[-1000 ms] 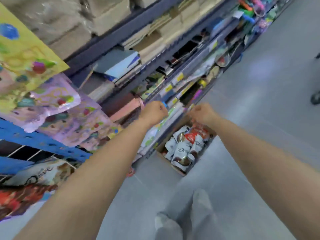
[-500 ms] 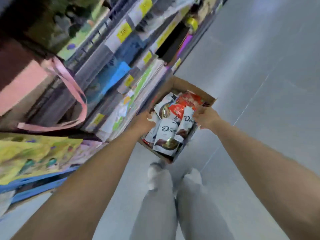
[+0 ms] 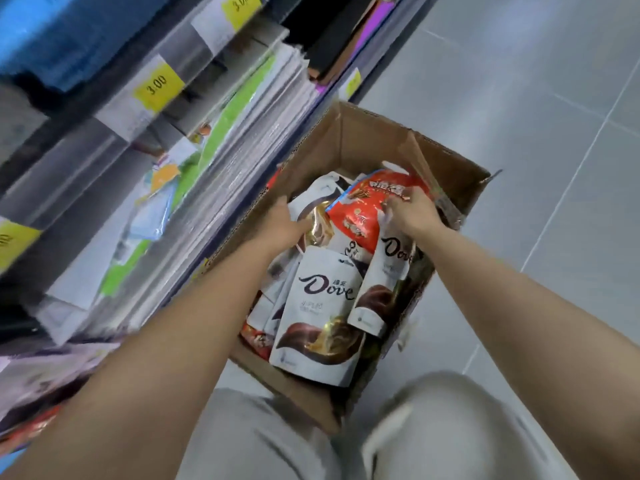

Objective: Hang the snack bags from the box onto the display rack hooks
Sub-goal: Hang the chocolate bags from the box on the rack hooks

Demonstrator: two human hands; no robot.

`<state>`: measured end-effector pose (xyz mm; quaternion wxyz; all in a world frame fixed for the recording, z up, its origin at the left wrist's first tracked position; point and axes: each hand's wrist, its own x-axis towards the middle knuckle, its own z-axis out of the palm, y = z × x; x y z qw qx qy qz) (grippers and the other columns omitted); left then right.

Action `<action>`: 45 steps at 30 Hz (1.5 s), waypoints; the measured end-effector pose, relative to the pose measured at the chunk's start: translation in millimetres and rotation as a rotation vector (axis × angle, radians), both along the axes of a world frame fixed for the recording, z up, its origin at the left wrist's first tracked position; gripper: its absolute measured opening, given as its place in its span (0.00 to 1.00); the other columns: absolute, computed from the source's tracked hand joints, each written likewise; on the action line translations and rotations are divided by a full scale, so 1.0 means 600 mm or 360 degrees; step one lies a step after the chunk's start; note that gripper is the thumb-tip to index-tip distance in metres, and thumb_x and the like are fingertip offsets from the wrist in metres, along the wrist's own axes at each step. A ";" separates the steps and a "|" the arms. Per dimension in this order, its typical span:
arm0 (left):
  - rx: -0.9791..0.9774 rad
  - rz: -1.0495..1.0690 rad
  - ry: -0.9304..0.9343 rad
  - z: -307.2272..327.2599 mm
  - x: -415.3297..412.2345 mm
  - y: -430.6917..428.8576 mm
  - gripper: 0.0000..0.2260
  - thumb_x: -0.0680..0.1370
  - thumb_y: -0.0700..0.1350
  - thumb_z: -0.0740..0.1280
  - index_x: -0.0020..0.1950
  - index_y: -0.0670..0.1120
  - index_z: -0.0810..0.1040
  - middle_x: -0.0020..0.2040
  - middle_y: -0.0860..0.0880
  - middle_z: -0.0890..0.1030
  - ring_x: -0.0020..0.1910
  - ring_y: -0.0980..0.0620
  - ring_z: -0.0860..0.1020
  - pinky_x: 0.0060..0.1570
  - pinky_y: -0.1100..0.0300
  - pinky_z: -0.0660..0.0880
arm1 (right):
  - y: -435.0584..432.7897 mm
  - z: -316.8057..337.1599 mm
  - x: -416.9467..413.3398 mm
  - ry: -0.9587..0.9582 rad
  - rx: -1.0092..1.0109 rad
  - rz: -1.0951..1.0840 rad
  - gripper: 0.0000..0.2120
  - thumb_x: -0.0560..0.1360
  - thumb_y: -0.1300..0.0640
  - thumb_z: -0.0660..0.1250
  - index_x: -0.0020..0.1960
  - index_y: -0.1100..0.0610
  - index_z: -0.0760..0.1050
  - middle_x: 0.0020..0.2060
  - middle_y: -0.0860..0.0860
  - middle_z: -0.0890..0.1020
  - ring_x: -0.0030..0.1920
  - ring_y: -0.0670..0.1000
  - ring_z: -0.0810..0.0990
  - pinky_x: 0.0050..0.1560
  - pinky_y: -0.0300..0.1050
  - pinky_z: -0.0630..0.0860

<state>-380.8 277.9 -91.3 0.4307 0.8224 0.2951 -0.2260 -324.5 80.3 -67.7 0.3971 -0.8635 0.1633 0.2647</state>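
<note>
An open cardboard box [image 3: 367, 140] stands on the floor against the shelf base, filled with several snack bags. A large white Dove bag [image 3: 322, 306] lies on top at the near end, and a red bag [image 3: 363, 213] lies toward the far end. My left hand [image 3: 280, 225] reaches in from the left, its fingers lying on a gold and brown bag [image 3: 320, 223]. My right hand [image 3: 410, 214] grips the top of a narrow upright white Dove bag [image 3: 389, 271], fingertips touching the red bag. No rack hooks are in view.
Shelves on the left hold stacked paper goods [image 3: 242, 140] and yellow price tags [image 3: 157, 86]. Grey tiled floor [image 3: 519, 116] spreads to the right of the box. My knees in grey trousers [image 3: 450, 427] are just in front of the box.
My view has dropped from the shelves to the box and come closer. Both hands went down into the box, the left onto the gold and brown bag, the right onto the narrow Dove bag's top.
</note>
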 end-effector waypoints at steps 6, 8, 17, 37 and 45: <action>0.0102 -0.0110 0.0010 -0.069 0.019 -0.017 0.35 0.65 0.60 0.73 0.67 0.46 0.70 0.65 0.48 0.75 0.63 0.47 0.74 0.63 0.50 0.71 | -0.025 -0.064 0.036 0.0318 0.0249 -0.0331 0.21 0.78 0.56 0.62 0.68 0.61 0.68 0.67 0.59 0.72 0.51 0.53 0.70 0.52 0.49 0.70; 0.0062 -0.0376 0.0122 -0.065 0.012 -0.034 0.33 0.63 0.65 0.71 0.63 0.48 0.75 0.62 0.51 0.77 0.60 0.49 0.75 0.63 0.53 0.70 | -0.027 -0.074 0.041 0.0263 0.0255 -0.0389 0.21 0.77 0.56 0.63 0.68 0.62 0.69 0.66 0.58 0.73 0.54 0.52 0.74 0.56 0.47 0.72; -0.0201 -0.0563 0.0077 -0.069 -0.021 -0.044 0.15 0.74 0.55 0.69 0.49 0.43 0.80 0.52 0.43 0.80 0.49 0.47 0.79 0.48 0.57 0.74 | -0.027 -0.066 0.043 0.0457 0.0463 -0.0695 0.10 0.70 0.55 0.73 0.46 0.58 0.76 0.37 0.53 0.77 0.32 0.50 0.73 0.36 0.44 0.76; 0.0502 -0.0476 0.0596 -0.031 -0.012 0.036 0.05 0.77 0.37 0.60 0.47 0.38 0.74 0.37 0.44 0.73 0.43 0.44 0.75 0.45 0.56 0.72 | -0.023 -0.024 0.069 0.0316 0.0765 -0.0503 0.09 0.77 0.53 0.59 0.40 0.52 0.73 0.44 0.48 0.80 0.45 0.52 0.76 0.55 0.55 0.68; 0.1029 -0.0915 -0.0138 -0.011 -0.003 -0.025 0.24 0.75 0.53 0.66 0.68 0.47 0.66 0.65 0.45 0.71 0.65 0.43 0.69 0.59 0.50 0.68 | -0.049 -0.027 0.050 0.0541 0.0215 0.0320 0.08 0.75 0.53 0.66 0.54 0.52 0.75 0.57 0.51 0.75 0.55 0.52 0.73 0.57 0.52 0.67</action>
